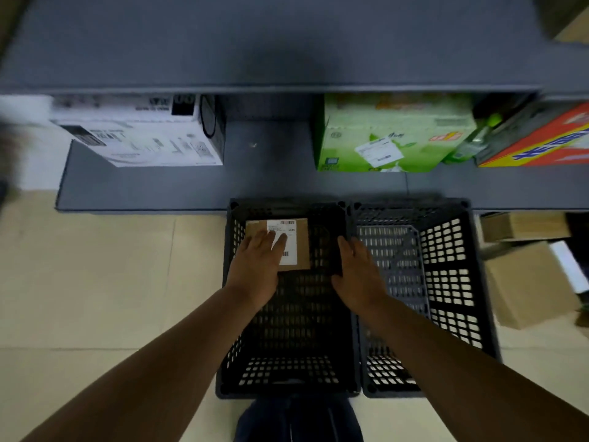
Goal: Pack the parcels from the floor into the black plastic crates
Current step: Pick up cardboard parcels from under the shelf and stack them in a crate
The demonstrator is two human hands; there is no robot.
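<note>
While the left hand [256, 264] lies flat on the parcel [277, 244] at the left crate's [287, 387] 12 o'clock end, right hand [357, 275] relaxed, empty; parcel looks light, stiff — grip its edges.

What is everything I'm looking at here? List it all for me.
Crates: 2, black, side by side on the floor; left crate, right crate.
Parcel: 1, brown with white label, inside left crate.
Shelf boxes: 3; white box, green box, red-orange box.
Cardboard boxes: brown, on the floor, right.
Shelf: grey.
Left hand: flat on the parcel.
Right hand: open, over the crates' shared wall.
</note>
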